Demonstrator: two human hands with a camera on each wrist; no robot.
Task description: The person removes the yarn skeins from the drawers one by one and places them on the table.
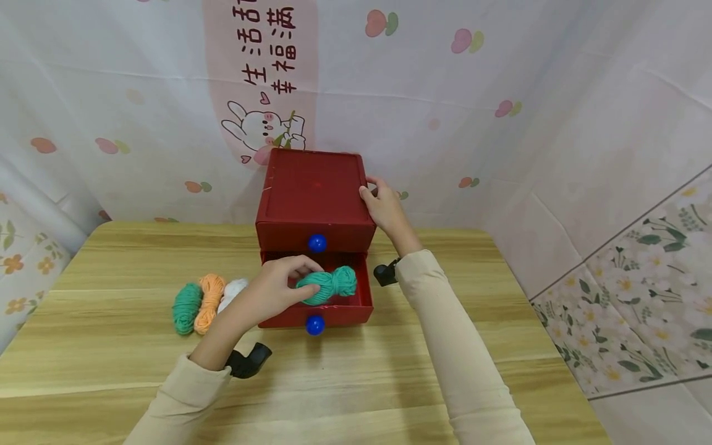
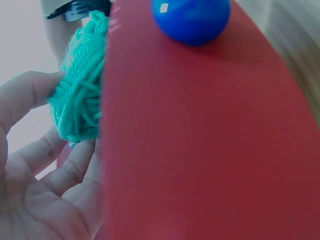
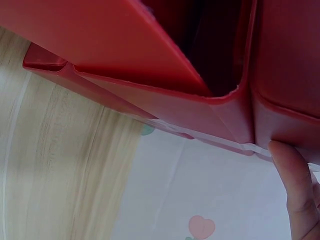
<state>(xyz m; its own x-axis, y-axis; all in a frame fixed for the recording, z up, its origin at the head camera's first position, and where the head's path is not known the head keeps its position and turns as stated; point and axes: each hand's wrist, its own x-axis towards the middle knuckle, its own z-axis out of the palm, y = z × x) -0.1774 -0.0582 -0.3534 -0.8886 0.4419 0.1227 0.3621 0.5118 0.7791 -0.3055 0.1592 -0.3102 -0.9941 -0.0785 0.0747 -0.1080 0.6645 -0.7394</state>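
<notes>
In the head view my left hand (image 1: 283,284) pinches a teal yarn skein (image 1: 334,285) over the pulled-out lower drawer (image 1: 364,296). The left wrist view shows thumb and fingers around one end of that skein (image 2: 80,85), beside the red drawer front (image 2: 200,125) with its blue knob (image 2: 192,17). My right hand (image 1: 386,207) touches the right side of the red two-drawer box (image 1: 317,185). Its thumb (image 3: 292,175) lies against the upper part of the box in the right wrist view; the other fingers are mostly hidden.
Left of the box, a green skein (image 1: 187,308), an orange skein (image 1: 209,303) and a white skein (image 1: 232,292), partly behind my left arm, lie on the wooden table (image 1: 122,346). The upper drawer with its blue knob (image 1: 317,243) is closed. A printed curtain (image 1: 423,123) hangs behind.
</notes>
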